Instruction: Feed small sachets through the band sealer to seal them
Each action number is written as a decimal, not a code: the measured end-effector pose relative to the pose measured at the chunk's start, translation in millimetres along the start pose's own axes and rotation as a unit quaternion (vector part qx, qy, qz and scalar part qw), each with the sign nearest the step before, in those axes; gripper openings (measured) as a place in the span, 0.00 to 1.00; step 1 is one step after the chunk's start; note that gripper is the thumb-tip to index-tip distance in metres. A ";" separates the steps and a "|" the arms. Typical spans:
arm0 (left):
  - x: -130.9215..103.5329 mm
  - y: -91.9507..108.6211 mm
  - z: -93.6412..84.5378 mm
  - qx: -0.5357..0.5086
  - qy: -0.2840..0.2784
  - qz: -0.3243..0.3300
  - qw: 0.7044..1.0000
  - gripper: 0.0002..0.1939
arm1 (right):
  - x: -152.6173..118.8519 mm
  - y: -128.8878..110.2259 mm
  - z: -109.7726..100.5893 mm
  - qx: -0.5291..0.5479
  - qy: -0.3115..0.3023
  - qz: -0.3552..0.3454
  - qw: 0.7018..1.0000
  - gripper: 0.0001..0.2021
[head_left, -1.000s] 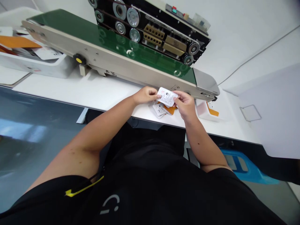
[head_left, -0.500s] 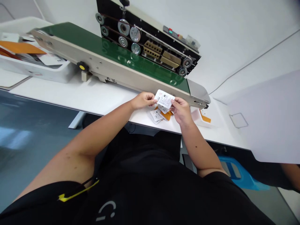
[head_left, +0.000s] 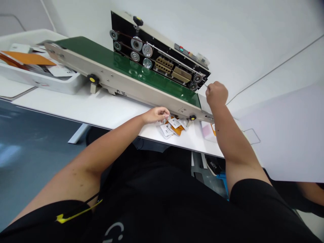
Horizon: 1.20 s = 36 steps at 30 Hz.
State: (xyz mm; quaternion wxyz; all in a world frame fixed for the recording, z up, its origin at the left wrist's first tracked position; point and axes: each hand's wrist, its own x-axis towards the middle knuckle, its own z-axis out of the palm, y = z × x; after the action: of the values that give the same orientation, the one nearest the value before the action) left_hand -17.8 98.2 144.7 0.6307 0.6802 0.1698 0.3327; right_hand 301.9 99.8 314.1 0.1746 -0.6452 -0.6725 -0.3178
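My right hand (head_left: pixel 217 94) is raised at the right end of the belt sealing machine (head_left: pixel 162 50), its fingers closed. A thin pale edge shows between the fingers and the machine's end rollers; it looks like the small white packet, mostly hidden by the hand. My left hand (head_left: pixel 157 115) is low over the table, fingertips pinched at the upper left of a pile of small packets (head_left: pixel 174 122). Whether a packet is between those fingertips I cannot make out. The pile mixes white printed faces and orange ones.
The green conveyor belt (head_left: pixel 101 55) runs in front of the sealing rollers. A white bin (head_left: pixel 58 84) of packets stands at the left. A smaller container (head_left: pixel 208 131) with something orange sits under the belt's right end. Another person's arm (head_left: pixel 310 193) shows at the right edge.
Both hands held a white packet over the pile. My right hand has moved up and right to the machine's end; my left hand has let go of that packet and stays by the pile.
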 end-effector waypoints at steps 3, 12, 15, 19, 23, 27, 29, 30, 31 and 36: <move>-0.4 1.9 -0.5 0.007 0.010 -0.003 1.000 0.24 | -0.6 -11.8 21.1 -0.011 -0.036 -0.032 0.999 0.09; 0.4 2.7 1.6 0.034 0.020 0.009 0.999 0.23 | 2.9 -35.7 33.9 0.003 -0.045 -0.073 0.996 0.10; 0.2 1.6 0.7 0.040 0.025 0.013 0.999 0.23 | 10.2 -48.5 39.8 -0.003 -0.041 -0.083 0.996 0.12; 1.2 -2.2 -1.0 0.056 0.021 0.012 0.998 0.23 | 16.5 -69.3 42.1 0.021 -0.027 -0.090 0.995 0.13; 1.0 -5.0 -2.2 0.116 0.009 0.011 0.993 0.21 | 1.9 -90.2 25.0 0.090 0.024 -0.096 0.991 0.12; -0.7 -6.3 -3.5 0.218 -0.050 0.032 0.974 0.21 | -55.9 -117.7 3.6 0.190 0.078 -0.121 0.971 0.13; -0.7 -7.4 -3.6 0.250 -0.089 0.075 0.961 0.24 | -95.9 -132.8 0.3 0.245 0.068 -0.165 0.953 0.12; -0.4 -8.1 -3.4 0.262 -0.109 0.095 0.954 0.27 | -115.8 -139.5 1.3 0.274 0.064 -0.178 0.943 0.11; -0.1 -8.9 -2.9 0.276 -0.129 0.110 0.946 0.31 | -134.3 -145.2 4.0 0.302 0.059 -0.185 0.933 0.11; 0.5 -12.5 -1.6 0.355 -0.196 0.122 0.906 0.41 | -192.2 -155.3 27.4 0.360 0.017 -0.119 0.925 0.10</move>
State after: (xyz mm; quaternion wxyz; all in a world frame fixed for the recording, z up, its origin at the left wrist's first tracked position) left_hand -16.2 101.5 132.6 0.3228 0.9260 0.0650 0.1848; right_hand 175.2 -22.4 138.6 0.3673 -0.4491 -0.8102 -0.0833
